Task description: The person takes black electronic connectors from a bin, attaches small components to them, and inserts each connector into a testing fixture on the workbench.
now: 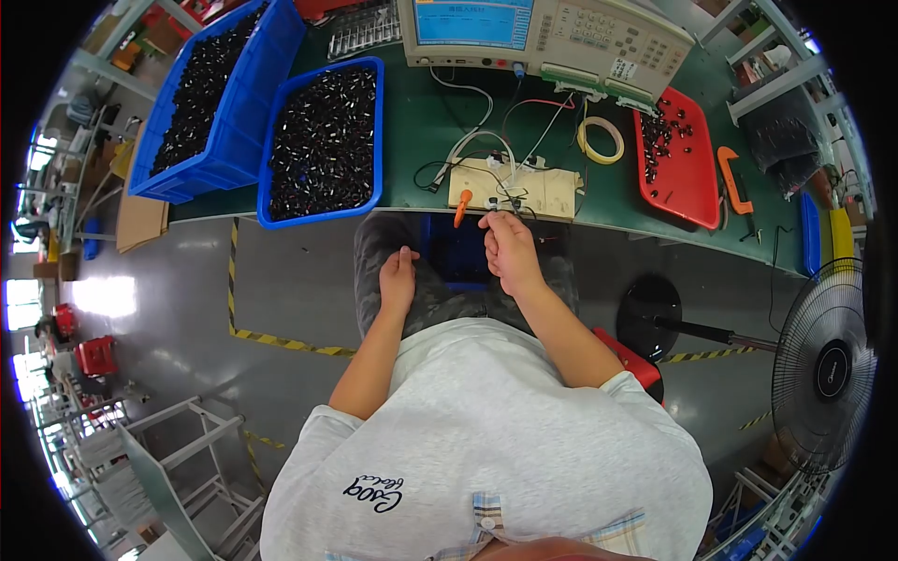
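Note:
My right hand is closed in a pinch at the table's front edge, just below a pale wired board. Whatever its fingertips hold, if anything, is too small to make out. Close by, an orange-handled clip or tool sticks out over the board's left front corner. A small dark-and-silver fitting with wires sits on the board's front edge above my fingertips. My left hand rests over my thigh, thumb and fingers drawn together; anything between them is hidden.
Left, a blue tray and a deeper blue bin hold many small dark parts. A test instrument stands behind the board. To the right are a tape roll, a red tray, an orange tool and a fan.

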`<state>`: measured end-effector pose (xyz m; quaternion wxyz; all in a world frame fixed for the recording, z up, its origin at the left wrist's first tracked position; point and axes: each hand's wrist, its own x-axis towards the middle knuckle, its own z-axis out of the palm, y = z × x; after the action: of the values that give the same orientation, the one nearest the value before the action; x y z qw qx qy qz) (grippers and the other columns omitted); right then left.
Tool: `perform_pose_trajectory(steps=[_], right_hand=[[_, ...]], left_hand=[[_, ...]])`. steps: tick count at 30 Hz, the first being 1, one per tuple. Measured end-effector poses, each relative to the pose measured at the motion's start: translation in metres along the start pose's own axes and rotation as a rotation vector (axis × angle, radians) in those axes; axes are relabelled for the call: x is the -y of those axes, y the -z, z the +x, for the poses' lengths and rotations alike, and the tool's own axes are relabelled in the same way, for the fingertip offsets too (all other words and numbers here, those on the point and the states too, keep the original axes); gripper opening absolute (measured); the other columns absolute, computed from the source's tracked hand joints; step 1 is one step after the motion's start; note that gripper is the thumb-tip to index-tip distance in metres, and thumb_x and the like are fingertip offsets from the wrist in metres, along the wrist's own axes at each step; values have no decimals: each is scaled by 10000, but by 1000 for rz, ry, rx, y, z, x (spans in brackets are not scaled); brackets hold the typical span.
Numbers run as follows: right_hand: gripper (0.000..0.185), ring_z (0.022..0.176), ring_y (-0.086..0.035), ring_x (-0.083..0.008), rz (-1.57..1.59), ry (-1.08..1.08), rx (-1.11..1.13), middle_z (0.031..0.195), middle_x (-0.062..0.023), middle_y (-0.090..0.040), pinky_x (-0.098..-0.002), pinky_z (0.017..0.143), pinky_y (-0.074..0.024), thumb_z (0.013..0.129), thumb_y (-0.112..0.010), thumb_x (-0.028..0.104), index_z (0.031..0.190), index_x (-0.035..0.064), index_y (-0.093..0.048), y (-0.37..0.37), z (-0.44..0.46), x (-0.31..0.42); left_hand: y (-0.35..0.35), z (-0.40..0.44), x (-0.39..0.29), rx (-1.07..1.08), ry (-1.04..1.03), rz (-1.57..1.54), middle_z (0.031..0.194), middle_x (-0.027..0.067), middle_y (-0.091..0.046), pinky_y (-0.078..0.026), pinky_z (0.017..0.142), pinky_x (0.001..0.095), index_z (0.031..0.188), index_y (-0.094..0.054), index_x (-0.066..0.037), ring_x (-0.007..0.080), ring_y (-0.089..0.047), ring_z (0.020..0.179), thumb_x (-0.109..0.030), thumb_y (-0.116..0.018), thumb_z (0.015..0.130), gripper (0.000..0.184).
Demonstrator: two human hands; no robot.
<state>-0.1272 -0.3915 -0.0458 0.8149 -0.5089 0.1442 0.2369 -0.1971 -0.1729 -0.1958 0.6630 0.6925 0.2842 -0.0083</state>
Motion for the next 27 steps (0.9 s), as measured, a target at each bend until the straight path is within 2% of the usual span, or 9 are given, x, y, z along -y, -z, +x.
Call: perform_pose_trajectory(steps=[10,27], right_hand=[[236,436,-317,-54,238,-144,72,631,46,-402,-227,375,-247,1082,-464,309,1050,98,-566,-3,-5,10],[261,436,-331,-55,204,-117,87,640,41,-411,-226,371,-258,1079,-475,331,1056,89,-570,-2,-4,8]], left_hand=[[0,2,3,-1,0,-22,589,-59,-423,-278,399,235,970,-655,-61,46,-353,448,-396,-507,1069,380],[2,-1,-2,5,11,-22,596,-58,-428,-288,405,240,964,-651,-61,49,-359,452,-398,-498,1069,384]])
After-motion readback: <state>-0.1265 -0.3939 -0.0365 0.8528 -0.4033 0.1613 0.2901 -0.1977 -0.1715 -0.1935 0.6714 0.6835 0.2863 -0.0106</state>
